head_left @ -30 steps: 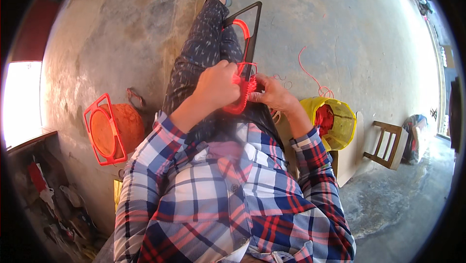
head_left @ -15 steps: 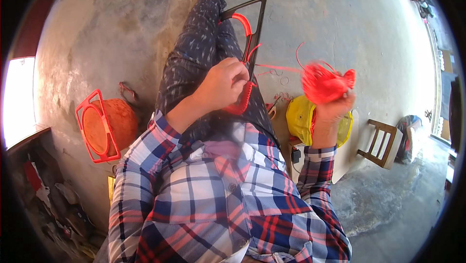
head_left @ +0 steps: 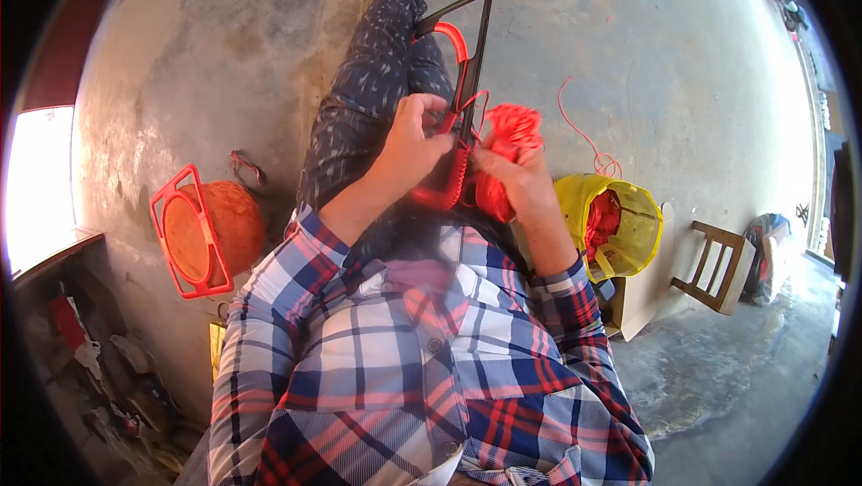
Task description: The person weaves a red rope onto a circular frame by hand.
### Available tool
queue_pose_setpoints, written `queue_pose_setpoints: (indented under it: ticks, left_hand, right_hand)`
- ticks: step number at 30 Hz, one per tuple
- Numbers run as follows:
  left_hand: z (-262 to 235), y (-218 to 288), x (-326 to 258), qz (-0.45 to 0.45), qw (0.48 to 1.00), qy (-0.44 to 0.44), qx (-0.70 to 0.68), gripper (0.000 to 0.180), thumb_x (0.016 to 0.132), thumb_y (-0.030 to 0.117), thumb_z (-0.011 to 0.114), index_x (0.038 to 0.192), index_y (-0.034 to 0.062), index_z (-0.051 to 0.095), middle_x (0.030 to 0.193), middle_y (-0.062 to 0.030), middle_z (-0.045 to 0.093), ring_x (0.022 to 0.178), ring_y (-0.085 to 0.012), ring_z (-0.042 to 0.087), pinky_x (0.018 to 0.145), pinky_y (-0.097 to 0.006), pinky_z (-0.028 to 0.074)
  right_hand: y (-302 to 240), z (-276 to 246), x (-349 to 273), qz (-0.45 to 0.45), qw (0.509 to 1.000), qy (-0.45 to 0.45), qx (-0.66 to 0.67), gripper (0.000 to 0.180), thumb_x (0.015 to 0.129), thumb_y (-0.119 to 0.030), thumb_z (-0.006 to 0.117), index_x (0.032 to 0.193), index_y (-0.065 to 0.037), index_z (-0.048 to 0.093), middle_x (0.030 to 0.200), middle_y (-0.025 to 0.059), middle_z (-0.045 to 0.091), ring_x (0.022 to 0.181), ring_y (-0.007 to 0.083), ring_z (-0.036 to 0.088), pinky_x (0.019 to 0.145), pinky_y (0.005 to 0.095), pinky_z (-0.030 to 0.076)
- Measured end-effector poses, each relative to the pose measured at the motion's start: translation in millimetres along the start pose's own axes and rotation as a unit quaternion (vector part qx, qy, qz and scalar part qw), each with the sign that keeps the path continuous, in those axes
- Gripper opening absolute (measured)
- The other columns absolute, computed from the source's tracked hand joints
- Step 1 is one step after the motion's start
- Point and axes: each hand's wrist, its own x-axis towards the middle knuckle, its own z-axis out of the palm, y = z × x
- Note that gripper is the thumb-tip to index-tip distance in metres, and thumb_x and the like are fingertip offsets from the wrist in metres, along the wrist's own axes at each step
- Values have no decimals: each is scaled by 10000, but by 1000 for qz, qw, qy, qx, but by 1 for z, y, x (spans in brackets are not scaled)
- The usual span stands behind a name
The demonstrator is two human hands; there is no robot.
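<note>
Black frame [head_left: 472, 82] over person's legs [head_left: 346, 140], middle of scene, near part wound in red cord [head_left: 461, 167]. Right hand [head_left: 523, 183] closed around red cord bundle [head_left: 515, 127], just right of frame. Left hand [head_left: 409, 147] at frame's left side, thumb and forefinger parted; from my remote post I cannot tell whether it touches frame. Farther right I see yellow container [head_left: 642, 239] with red material [head_left: 603, 217] inside, then wooden stool [head_left: 738, 275]. At left, orange rounded object [head_left: 241, 217], red rectangular frame [head_left: 208, 291] at its left side.
</note>
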Motion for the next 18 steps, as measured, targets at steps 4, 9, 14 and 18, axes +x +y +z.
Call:
queue_pose_setpoints:
  ticks: [4, 9, 14, 18]
  left_hand:
    - [5, 20, 3, -282, 861, -42, -421, 255, 787, 7, 547, 1042, 1, 552, 1001, -43, 552, 901, -132, 523, 893, -242, 381]
    - [11, 15, 3, -320, 856, -68, -401, 290, 725, -30, 526, 1009, 19, 558, 893, -9, 539, 827, -105, 501, 813, -206, 371]
    - [5, 0, 0, -305, 847, -75, -429, 304, 699, -13, 533, 997, 41, 560, 892, 5, 524, 828, -100, 477, 801, -206, 351]
    - [7, 3, -1, -285, 860, -91, -414, 315, 709, 19, 543, 1023, 51, 547, 899, 17, 506, 832, -93, 443, 807, -208, 332]
  right_hand:
    - [-7, -12, -4, -8, 996, 82, -41, 112, 823, -24, 645, 902, -40, 567, 726, 34, 604, 646, 123, 601, 597, 257, 478]
    - [1, -12, -22, -22, 997, 53, -42, 145, 797, -21, 659, 909, -43, 570, 714, 32, 604, 634, 129, 601, 574, 260, 483]
    - [-22, -62, -34, 31, 972, 232, -13, 163, 782, -51, 676, 913, -75, 581, 762, 20, 614, 621, 121, 592, 585, 247, 471]
    - [-56, -179, -85, -121, 939, 321, -20, 95, 837, -116, 621, 841, -104, 527, 639, -19, 460, 574, 94, 482, 546, 245, 419]
